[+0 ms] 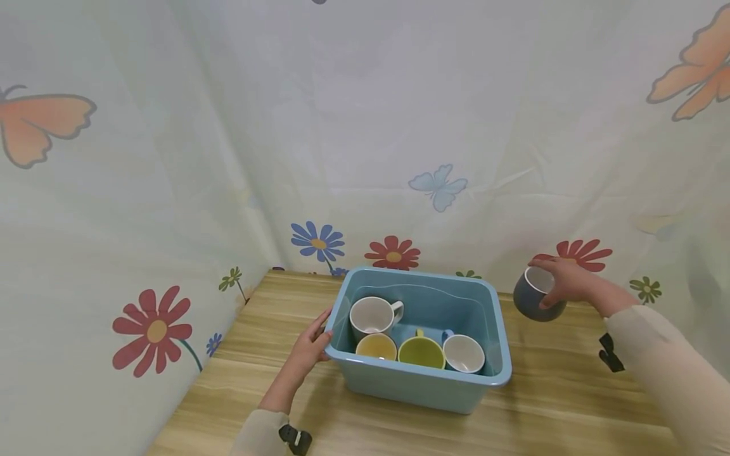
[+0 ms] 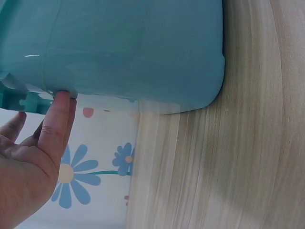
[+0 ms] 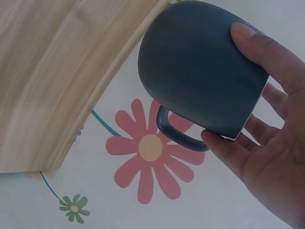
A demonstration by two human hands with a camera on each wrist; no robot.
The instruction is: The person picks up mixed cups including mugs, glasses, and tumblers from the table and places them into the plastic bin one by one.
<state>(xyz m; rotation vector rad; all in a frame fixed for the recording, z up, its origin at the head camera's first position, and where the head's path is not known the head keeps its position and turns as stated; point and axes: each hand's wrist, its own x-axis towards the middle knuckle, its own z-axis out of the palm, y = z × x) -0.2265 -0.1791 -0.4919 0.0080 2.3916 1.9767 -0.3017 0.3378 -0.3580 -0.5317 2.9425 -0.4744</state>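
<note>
My right hand point(image 1: 567, 282) holds a dark blue mug point(image 3: 200, 71) by its rim, in the air to the right of a blue plastic tub point(image 1: 422, 386). The mug is tilted, its white inside showing in the head view; its handle point(image 3: 178, 136) appears in the right wrist view. At the tub's left end, my left hand point(image 1: 310, 345) rests against the rim. In the left wrist view its fairly straight fingers point(image 2: 56, 124) touch the outer wall beneath the rim. Inside the tub are a large white mug point(image 1: 372, 315), a yellow-orange one point(image 1: 376, 347), a yellow-green one point(image 1: 421, 352) and a white one with a blue handle point(image 1: 464, 353).
The tub stands on a wood-grain table point(image 1: 570, 392). Behind and to the left hangs a pale curtain point(image 1: 353, 126) printed with flowers and butterflies, close to the table's back edge. A dark strap point(image 1: 295, 438) is on the left wrist, another point(image 1: 610, 353) on the right.
</note>
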